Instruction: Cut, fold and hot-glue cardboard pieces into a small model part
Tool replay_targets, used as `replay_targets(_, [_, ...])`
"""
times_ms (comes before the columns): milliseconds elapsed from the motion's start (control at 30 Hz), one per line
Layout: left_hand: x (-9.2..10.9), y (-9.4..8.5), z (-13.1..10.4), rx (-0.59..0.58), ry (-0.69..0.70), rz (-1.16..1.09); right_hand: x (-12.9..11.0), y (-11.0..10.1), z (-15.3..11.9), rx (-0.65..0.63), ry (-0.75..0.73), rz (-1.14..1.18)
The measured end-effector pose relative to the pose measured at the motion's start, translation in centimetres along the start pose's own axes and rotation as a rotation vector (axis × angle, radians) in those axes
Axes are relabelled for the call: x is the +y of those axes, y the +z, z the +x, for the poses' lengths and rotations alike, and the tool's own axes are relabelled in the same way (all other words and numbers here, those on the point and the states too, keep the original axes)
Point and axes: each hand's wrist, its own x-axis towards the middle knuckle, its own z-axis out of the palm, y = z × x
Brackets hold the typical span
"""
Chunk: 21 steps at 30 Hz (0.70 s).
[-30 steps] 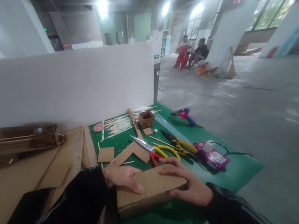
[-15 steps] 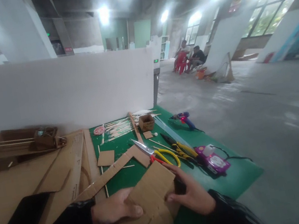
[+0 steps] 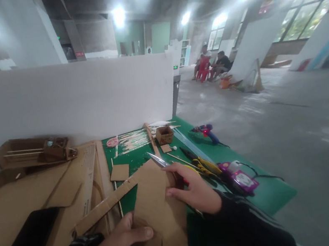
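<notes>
A folded piece of brown cardboard [image 3: 154,197] is held up in front of me. My left hand [image 3: 118,241] is closed on its lower left side, thumb lying across the front. At the upper right edge, my right hand [image 3: 191,188] pinches the cardboard, its thumb on the face and the fingers partly out of sight behind. Beyond the right hand lies a pair of scissors [image 3: 157,159], blades showing and handles mostly covered by the hand. A long cardboard strip [image 3: 109,207] rests behind the held piece, on the left.
On the green mat are pliers [image 3: 207,165], a purple device [image 3: 240,179], a glue gun [image 3: 206,132], a small cardboard box [image 3: 164,135] and several thin sticks [image 3: 136,140]. Cardboard sheets [image 3: 20,193] and an open cardboard box [image 3: 29,151] lie left. A white partition [image 3: 68,101] stands behind.
The cardboard has turned more upright, showing a longer face. My right hand has shifted left and up along its edge, now covering the scissors' handles. The view has swung slightly left.
</notes>
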Motion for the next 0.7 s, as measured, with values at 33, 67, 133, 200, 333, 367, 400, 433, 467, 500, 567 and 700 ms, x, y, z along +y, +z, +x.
replay_targets(33, [-0.1,0.1,-0.1,-0.005,0.010,-0.015,0.0,0.4,0.3,-0.014,-0.010,0.017])
replay_targets(67, [-0.2,0.1,-0.1,-0.002,0.018,-0.023,0.0,0.7,0.5,-0.024,-0.013,0.034])
replay_targets(133, [-0.2,0.3,-0.2,0.026,0.024,-0.014,0.1,1.3,0.7,-0.044,-0.009,0.073])
replay_targets(200, [-0.3,0.4,-0.1,0.062,0.021,0.017,0.4,1.5,0.8,-0.067,0.000,0.129])
replay_targets(333, [-0.5,0.4,0.0,0.133,0.000,0.053,1.6,1.1,1.2,-0.010,0.055,0.298])
replay_targets(367, [-0.6,0.4,0.0,0.146,-0.004,0.055,2.1,1.0,1.4,0.032,0.083,0.340])
replay_targets(400, [-0.6,0.4,0.0,0.158,-0.009,0.058,2.7,0.8,1.5,0.083,0.115,0.379])
replay_targets(433, [-0.7,0.3,0.0,0.166,-0.014,0.063,3.3,0.7,1.7,0.135,0.149,0.414])
replay_targets(467, [-0.7,0.3,0.1,0.171,-0.019,0.069,3.8,0.6,1.8,0.187,0.184,0.447])
replay_targets(500, [-0.7,0.3,0.1,0.178,-0.029,0.074,4.4,0.5,2.0,0.233,0.218,0.480])
replay_targets(567, [-0.8,0.4,0.1,0.193,-0.045,0.086,5.1,0.6,2.2,0.286,0.278,0.541])
replay_targets(700, [-0.6,0.4,0.1,0.216,-0.033,0.113,4.7,1.2,2.1,0.265,0.346,0.625])
